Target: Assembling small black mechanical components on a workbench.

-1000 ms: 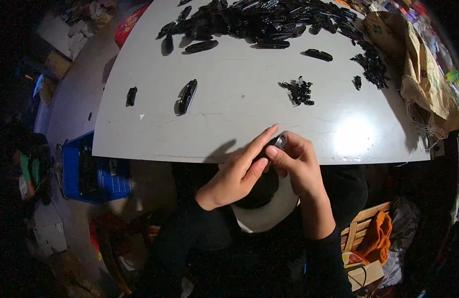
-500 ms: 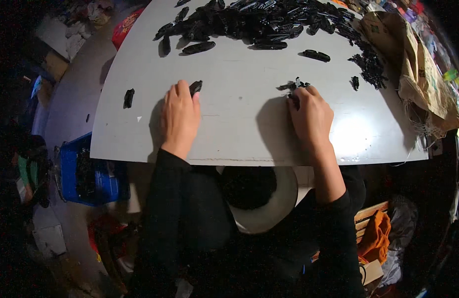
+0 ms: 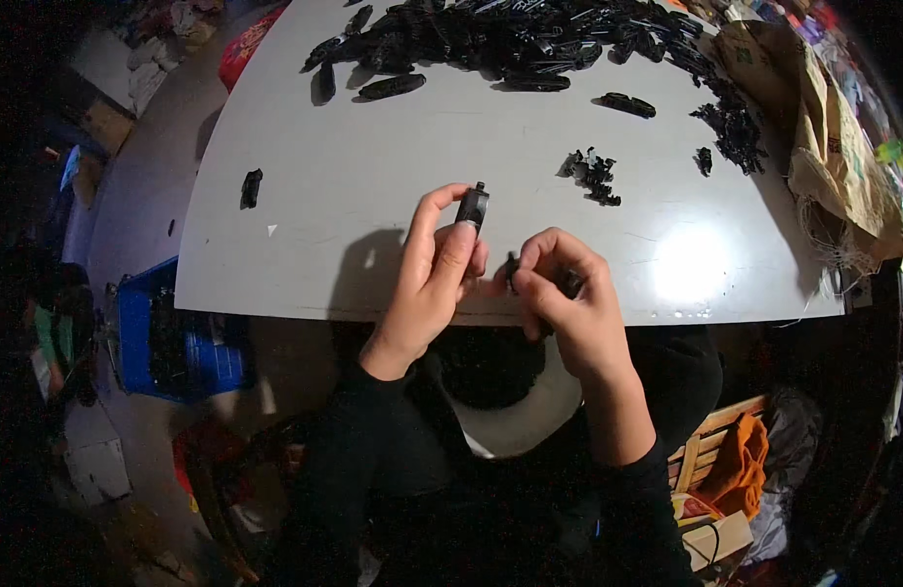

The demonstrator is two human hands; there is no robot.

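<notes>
My left hand (image 3: pixel 427 289) is closed around a long black plastic part (image 3: pixel 474 207), held upright between thumb and fingers, with a small knob at its top end. Just to the right, my right hand (image 3: pixel 580 308) pinches a small black plastic piece (image 3: pixel 513 268). More black bits show within its curled fingers. Both hands are raised over the near edge of the white table (image 3: pixel 314 157). Beyond the right hand lies a small cluster of black clips (image 3: pixel 596 178). A single black part (image 3: pixel 251 189) rests at the left.
A large heap of black plastic parts (image 3: pixel 490 44) covers the far side, with smaller pieces (image 3: pixel 730 132) at the right. A woven sack (image 3: pixel 813 127) hangs over the right edge. Below are a pale tub (image 3: pixel 500 430) with dark contents and a blue crate (image 3: pixel 143 342).
My left hand has lifted the long part off the table and come right. My right hand has left the small cluster with a piece and moved nearer, beside the left.
</notes>
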